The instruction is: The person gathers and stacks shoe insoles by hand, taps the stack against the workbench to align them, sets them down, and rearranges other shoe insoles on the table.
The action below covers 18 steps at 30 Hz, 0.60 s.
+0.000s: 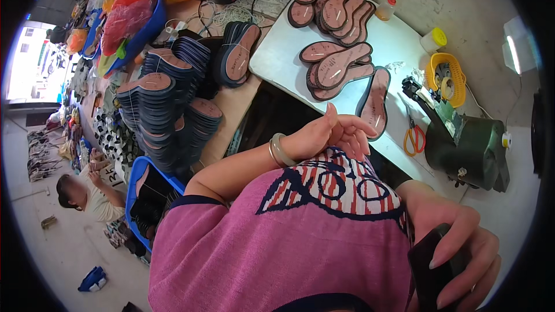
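My left hand [338,130], with a bangle at the wrist, is raised in front of my chest by the white table's [277,52] near edge. Its fingers are loosely bent and apart, with nothing in them. Just beyond it lies a single shoe insole [377,101], pinkish-brown with a dark edge. At the lower right my right hand [471,254] is closed round a flat black object [430,266]; my fingers hide part of it, and its kind is unclear. More insoles [338,69] lie overlapped on the table, with another loose pile [341,14] behind them.
Tall stacks of tied insoles [153,104] stand left on a wooden surface. A blue crate [136,196] is beside my left elbow. Orange-handled scissors [414,138], a dark green machine [468,153], a yellow basket [448,75] and a glue bottle [386,8] are right. Another person [95,193] sits far left.
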{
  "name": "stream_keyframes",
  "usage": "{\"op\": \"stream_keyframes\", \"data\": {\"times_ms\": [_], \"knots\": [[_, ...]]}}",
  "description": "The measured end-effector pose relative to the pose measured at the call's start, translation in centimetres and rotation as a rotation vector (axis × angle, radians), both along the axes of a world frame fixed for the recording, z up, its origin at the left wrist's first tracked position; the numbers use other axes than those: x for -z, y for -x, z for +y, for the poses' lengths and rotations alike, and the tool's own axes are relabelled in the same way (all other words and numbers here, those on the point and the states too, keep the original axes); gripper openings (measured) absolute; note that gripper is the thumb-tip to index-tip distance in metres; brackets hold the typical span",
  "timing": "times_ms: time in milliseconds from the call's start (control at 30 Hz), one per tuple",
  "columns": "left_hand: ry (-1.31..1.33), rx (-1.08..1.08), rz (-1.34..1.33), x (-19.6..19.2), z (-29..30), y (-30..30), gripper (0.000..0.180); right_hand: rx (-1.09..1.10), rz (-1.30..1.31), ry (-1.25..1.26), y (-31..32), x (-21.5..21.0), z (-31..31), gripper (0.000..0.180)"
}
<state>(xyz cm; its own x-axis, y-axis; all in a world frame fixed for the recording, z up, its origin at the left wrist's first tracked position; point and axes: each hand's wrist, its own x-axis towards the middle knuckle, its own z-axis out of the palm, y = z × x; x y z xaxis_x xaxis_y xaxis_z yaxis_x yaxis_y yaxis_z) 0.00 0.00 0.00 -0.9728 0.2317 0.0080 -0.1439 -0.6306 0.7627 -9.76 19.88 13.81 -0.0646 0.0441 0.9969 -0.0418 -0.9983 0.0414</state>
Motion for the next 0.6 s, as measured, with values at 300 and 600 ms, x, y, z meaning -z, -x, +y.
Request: {"op": "stream_keyframes", "data": {"times_ms": [300,600], "knots": [[-0.006,-0.012,-0.01,0.1,0.2,0.1,0.102,0.282,-0.545,-0.372,-4.8,-3.5,-2.2,0.017],[0.002,-0.034,-0.026,0.0,0.1,-0.1,0.101,0.223,-0.669,-0.157,-5.5,-3.8,-4.8,0.014]]}}
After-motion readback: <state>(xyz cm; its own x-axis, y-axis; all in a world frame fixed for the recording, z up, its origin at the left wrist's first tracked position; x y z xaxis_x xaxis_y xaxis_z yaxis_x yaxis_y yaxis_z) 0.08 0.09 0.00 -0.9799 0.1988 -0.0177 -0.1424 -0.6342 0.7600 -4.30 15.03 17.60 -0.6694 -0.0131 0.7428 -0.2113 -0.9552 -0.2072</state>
